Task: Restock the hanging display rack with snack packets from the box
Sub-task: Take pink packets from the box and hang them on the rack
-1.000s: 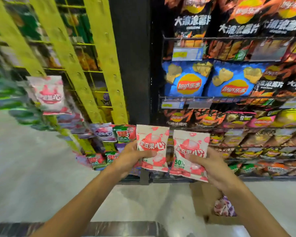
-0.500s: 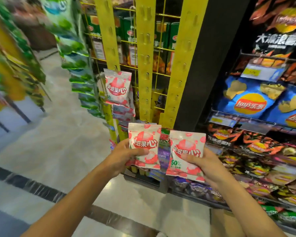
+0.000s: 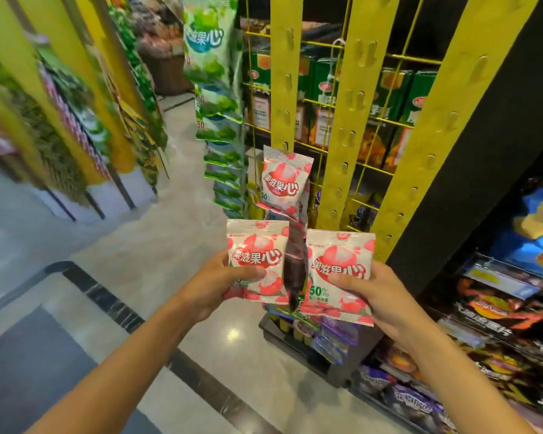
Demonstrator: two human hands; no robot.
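Two pink snack packets held up in front of the yellow hanging rack.

The left hand grips one pink packet, and the right hand grips the other packet, side by side, not touching. A same packet hangs on the yellow strip just above them.

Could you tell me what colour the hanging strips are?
Yellow hanging strips, clearest in the head view.
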